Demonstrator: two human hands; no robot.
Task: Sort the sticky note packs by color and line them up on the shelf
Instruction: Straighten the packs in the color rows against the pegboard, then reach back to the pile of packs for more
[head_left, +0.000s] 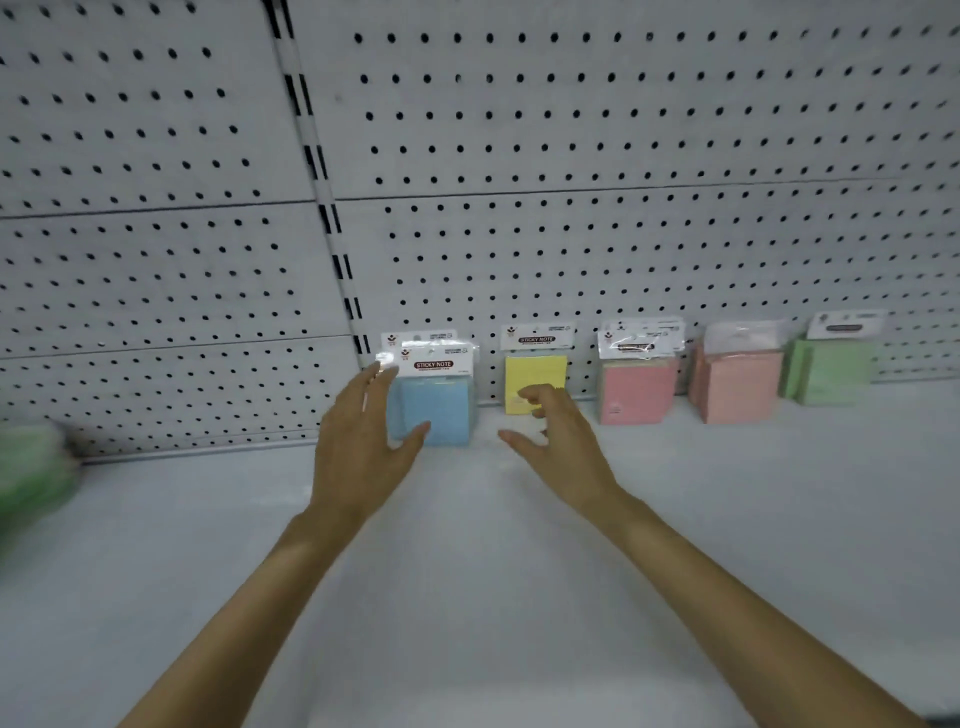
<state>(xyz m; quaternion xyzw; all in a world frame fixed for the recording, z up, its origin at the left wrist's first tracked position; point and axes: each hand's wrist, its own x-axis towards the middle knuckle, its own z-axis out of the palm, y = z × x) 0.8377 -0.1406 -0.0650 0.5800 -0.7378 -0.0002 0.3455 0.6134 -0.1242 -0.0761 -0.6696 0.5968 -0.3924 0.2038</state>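
Five groups of sticky note packs stand upright in a row along the back of the shelf (467, 561), leaning on the pegboard wall (571, 156). From the middle of the frame towards the right edge they run blue packs (441, 405), which look like two with one behind the other, then a yellow pack (535, 376), a pink pack (636, 392), a second pink pack (737, 387) and a green pack (831, 371). A blurred green shape (31, 467) at the left edge may be more packs, but it is too smeared to tell. The left hand (358, 447) is nearest the blue packs, with its fingers (376, 382) straight and spread along their left side and the thumb across the lower front corner. Whether it touches the wrapper cannot be told. The right hand (561, 441) hovers in front of the yellow pack with its fingers (540, 397) loosely curled and the thumb out, holding nothing. The coming move probably turns on the blue packs: they lie just right of the left palm, between the two hands, with their flat faces towards the camera. That makes the left hand the better placed to close on them or nudge them sideways into line.
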